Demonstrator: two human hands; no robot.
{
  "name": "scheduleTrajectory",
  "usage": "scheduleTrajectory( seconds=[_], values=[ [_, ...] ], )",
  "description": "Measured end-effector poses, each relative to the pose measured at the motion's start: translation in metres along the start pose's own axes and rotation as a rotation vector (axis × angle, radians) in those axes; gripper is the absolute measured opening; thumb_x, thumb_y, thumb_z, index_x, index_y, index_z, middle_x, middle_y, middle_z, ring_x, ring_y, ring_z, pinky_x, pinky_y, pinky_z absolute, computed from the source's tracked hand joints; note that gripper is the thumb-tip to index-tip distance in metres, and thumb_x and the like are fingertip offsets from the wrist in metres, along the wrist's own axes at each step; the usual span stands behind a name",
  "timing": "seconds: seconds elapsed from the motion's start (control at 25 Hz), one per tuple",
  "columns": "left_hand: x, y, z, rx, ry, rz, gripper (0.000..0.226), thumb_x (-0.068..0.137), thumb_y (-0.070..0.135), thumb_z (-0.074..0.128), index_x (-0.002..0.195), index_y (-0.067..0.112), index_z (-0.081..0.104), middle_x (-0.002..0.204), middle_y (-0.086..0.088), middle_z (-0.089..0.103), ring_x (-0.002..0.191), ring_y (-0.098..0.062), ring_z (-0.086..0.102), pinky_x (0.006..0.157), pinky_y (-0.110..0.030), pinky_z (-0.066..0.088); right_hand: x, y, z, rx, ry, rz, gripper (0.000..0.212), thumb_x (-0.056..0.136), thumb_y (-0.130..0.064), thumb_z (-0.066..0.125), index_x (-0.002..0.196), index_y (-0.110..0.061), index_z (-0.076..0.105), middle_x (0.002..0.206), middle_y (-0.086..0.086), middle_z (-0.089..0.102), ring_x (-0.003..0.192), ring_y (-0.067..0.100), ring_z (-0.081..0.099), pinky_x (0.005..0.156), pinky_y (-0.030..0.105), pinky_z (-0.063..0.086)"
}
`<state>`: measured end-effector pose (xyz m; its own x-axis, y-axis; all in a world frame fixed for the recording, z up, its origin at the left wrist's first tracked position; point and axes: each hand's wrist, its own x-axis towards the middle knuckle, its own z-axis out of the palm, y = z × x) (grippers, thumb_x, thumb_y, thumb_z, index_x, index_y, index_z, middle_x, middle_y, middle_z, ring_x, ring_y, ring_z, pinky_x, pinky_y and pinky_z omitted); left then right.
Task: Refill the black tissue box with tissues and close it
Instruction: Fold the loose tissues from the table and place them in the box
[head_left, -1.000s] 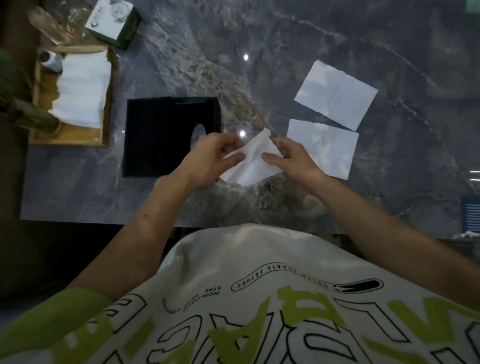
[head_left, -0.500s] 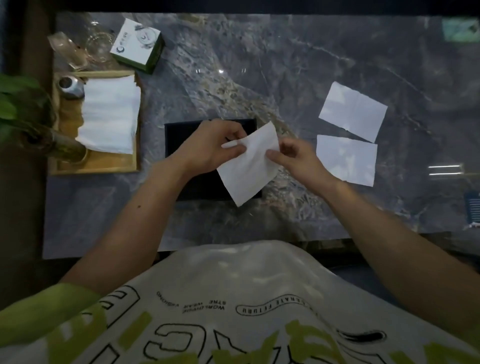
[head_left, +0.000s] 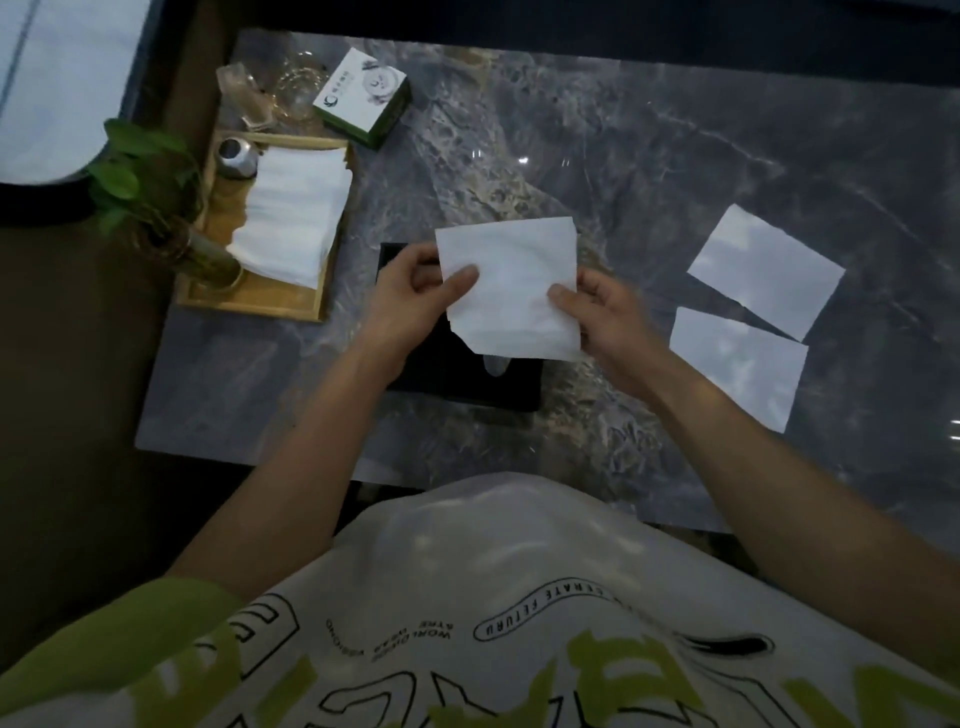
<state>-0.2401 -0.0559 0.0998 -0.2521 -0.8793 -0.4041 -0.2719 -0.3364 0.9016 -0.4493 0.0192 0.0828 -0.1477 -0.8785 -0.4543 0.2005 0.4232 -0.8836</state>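
Observation:
Both hands hold one white tissue (head_left: 511, 283) spread flat above the black tissue box (head_left: 467, 374). My left hand (head_left: 415, 296) pinches its left edge, my right hand (head_left: 602, 312) its lower right corner. The box lies on the marble table, mostly hidden under the tissue and hands; part of its oval slot shows below the tissue. Two more tissues lie flat on the table to the right, one farther (head_left: 766, 270) and one nearer (head_left: 737, 366). A stack of tissues (head_left: 291, 215) rests in a wooden tray (head_left: 254, 304) at the left.
A small metal cup (head_left: 236, 156) stands in the tray. A potted green plant (head_left: 140, 182) sits at the tray's left. A white and green carton (head_left: 361, 96) and clear glassware (head_left: 260, 98) stand at the back left. The table's near edge (head_left: 260, 457) runs below the box.
The tissue was folded and held at an angle between my hands; it is now opened out flat and raised over the box. The camera view has shifted.

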Motion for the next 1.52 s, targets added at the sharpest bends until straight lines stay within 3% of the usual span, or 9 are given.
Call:
scheduleTrajectory(
  seconds=[0.12,0.28,0.4,0.52,0.68,0.92,1.12,1.32,1.52],
  values=[
    [-0.012,-0.012,0.004,-0.098,0.025,-0.148,0.043,0.085,0.033,0.072,0.121,0.013,0.060,0.105,-0.002,0.072,0.096,-0.011,0.070,0.081,-0.026,0.057,0.001,-0.003,0.008,0.066,-0.044,0.015,0.015,0.097,-0.009,0.056,0.110,-0.005,0.062,0.098,0.004,0.071,0.085,0.015,0.069,0.079,0.036,0.057],
    [-0.021,-0.025,0.002,-0.207,-0.006,-0.257,0.009,0.091,0.016,0.065,0.099,0.013,0.068,0.088,0.001,0.072,0.077,-0.004,0.070,0.070,-0.021,0.056,0.003,0.004,0.016,0.022,0.015,0.023,0.019,0.097,-0.012,0.057,0.111,-0.002,0.064,0.102,0.011,0.069,0.091,0.022,0.067,0.081,0.039,0.055],
    [-0.012,-0.030,-0.013,-0.253,-0.070,-0.274,0.023,0.088,0.009,0.068,0.110,0.011,0.063,0.096,-0.006,0.073,0.086,-0.013,0.072,0.073,-0.025,0.058,0.002,0.007,0.028,0.006,0.120,0.086,0.010,0.097,-0.012,0.056,0.103,-0.009,0.063,0.093,0.004,0.069,0.080,0.016,0.065,0.069,0.030,0.053],
    [-0.007,-0.030,-0.029,-0.257,-0.138,-0.295,0.026,0.088,0.005,0.066,0.113,0.012,0.061,0.097,-0.008,0.071,0.085,-0.014,0.071,0.071,-0.022,0.058,0.002,0.015,0.042,0.029,0.198,0.127,0.009,0.096,-0.012,0.056,0.095,-0.015,0.064,0.097,0.006,0.068,0.087,0.022,0.064,0.077,0.037,0.051],
    [0.001,-0.036,-0.046,-0.229,-0.201,-0.394,0.033,0.089,0.003,0.064,0.122,0.001,0.059,0.107,-0.012,0.068,0.092,-0.017,0.068,0.073,-0.020,0.059,0.002,0.015,0.055,0.033,0.251,0.126,0.011,0.097,-0.010,0.055,0.105,-0.011,0.063,0.097,0.008,0.066,0.082,0.019,0.063,0.072,0.033,0.052],
    [0.002,-0.044,-0.054,-0.257,-0.160,-0.391,0.030,0.088,0.001,0.065,0.118,-0.001,0.062,0.101,-0.011,0.067,0.088,-0.017,0.066,0.071,-0.020,0.059,-0.003,0.006,0.057,0.073,0.138,0.175,0.020,0.095,-0.005,0.056,0.109,-0.019,0.062,0.103,0.006,0.065,0.082,0.018,0.066,0.060,0.028,0.056],
    [-0.002,-0.054,-0.061,-0.269,-0.140,-0.463,0.036,0.085,0.000,0.067,0.120,0.002,0.058,0.108,-0.013,0.067,0.090,-0.019,0.068,0.066,-0.020,0.058,-0.008,0.007,0.046,-0.003,-0.006,0.237,0.037,0.092,0.003,0.056,0.124,-0.015,0.056,0.112,0.013,0.064,0.089,0.024,0.068,0.074,0.038,0.061],
    [-0.005,-0.056,-0.059,-0.263,-0.138,-0.520,0.023,0.083,-0.002,0.069,0.105,0.002,0.065,0.110,-0.016,0.068,0.092,-0.020,0.070,0.068,-0.023,0.059,-0.012,0.007,0.044,-0.010,-0.021,0.228,0.024,0.092,0.005,0.055,0.100,-0.017,0.061,0.093,0.010,0.066,0.072,0.016,0.070,0.068,0.032,0.061],
    [-0.010,-0.048,-0.054,-0.267,-0.148,-0.531,0.013,0.084,-0.004,0.067,0.094,0.005,0.067,0.103,-0.012,0.070,0.091,-0.018,0.069,0.070,-0.022,0.060,-0.015,0.005,0.038,0.020,-0.038,0.218,0.026,0.093,0.006,0.052,0.100,-0.017,0.061,0.089,0.006,0.068,0.070,0.013,0.071,0.066,0.030,0.060]
  ],
)
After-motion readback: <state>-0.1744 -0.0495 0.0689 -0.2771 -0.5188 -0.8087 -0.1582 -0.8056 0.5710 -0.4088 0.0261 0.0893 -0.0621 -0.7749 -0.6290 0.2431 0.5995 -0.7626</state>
